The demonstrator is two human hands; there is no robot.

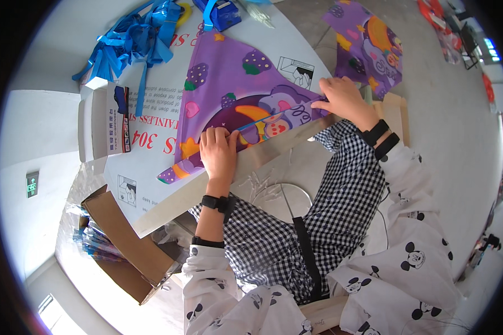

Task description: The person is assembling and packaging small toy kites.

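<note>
A purple printed cloth [223, 72], which I view from above through the head camera, lies on the white worktop [145, 201], its near edge folded into a band. Pale cursive lettering crosses the band beside the right hand [346, 101]. That hand's thumb and fingers are closed on the cloth's right end; the left hand [217, 156] has its fingers curled over the near edge, closed on the fold. The worktop carries large red capitals and numerals, small black lines of print and line-drawn pictures; from my side the lettering stands inverted. Blue straps [134, 39] lie at its far left, near a small carton [115, 123] with dark characters. A second purple cloth [369, 47], also lettered, lies farther right. A green sign [32, 184] with white symbols marks the left wall.
</note>
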